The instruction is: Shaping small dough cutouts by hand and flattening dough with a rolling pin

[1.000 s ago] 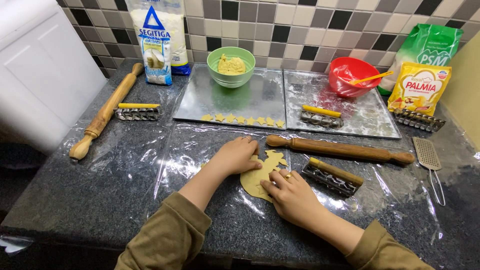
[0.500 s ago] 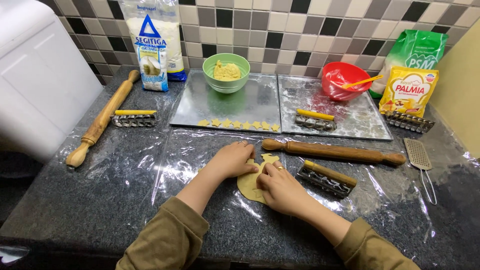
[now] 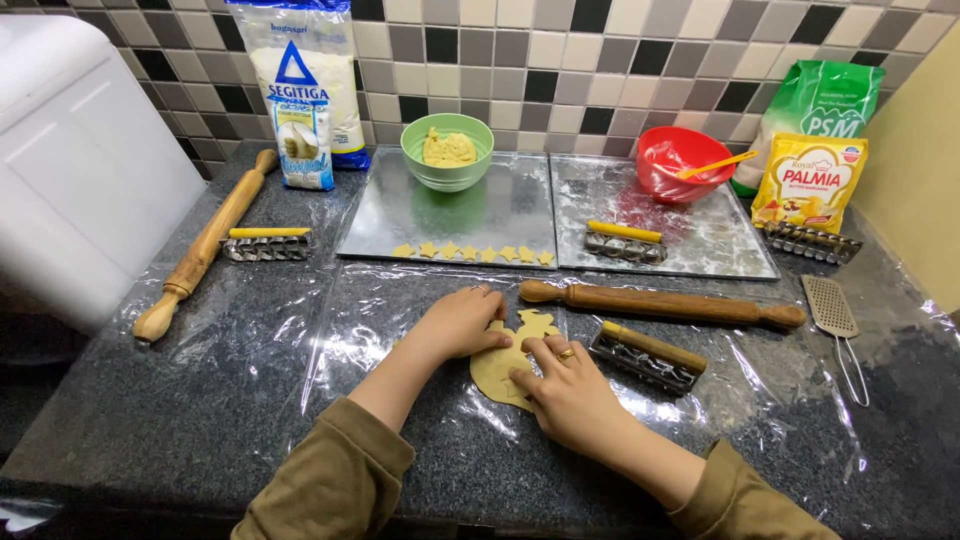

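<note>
Left hand: the left hand (image 3: 462, 322) lies palm down on the upper left edge of the dough sheet (image 3: 505, 368), fingers loosely spread and pressing flat, grasping nothing
Right hand: the right hand (image 3: 562, 390) rests on the sheet's right side, fingertips bent down onto the dough; whether something small sits under them cannot be told
Dough sheet: a thin, pale yellow piece with ragged cut-out edges, lying on clear plastic film (image 3: 400, 300) spread over the dark granite counter (image 3: 180, 400), between the two hands
Green bowl: the green bowl (image 3: 447, 152) stands at the back of the left metal tray (image 3: 400, 215) and holds a lump of yellow dough
Left tray contents: a row of small star-shaped dough pieces (image 3: 470, 252) along the tray's front edge
Red bowl: the red bowl (image 3: 683, 163) sits at the back of the right metal tray (image 3: 720, 240), an orange spoon (image 3: 716, 164) resting in it (contents hidden by the rim)
Cutter sets: one cutter strip (image 3: 645, 357) just right of the right hand, another (image 3: 624, 241) on the right tray
Rolling pins: one rolling pin (image 3: 660, 303) just behind the hands, a second (image 3: 205, 245) far left
Bags: a flour bag (image 3: 302, 90) at the back wall, a yellow sachet (image 3: 810, 182) and a green bag (image 3: 820, 105) at the back right
</note>
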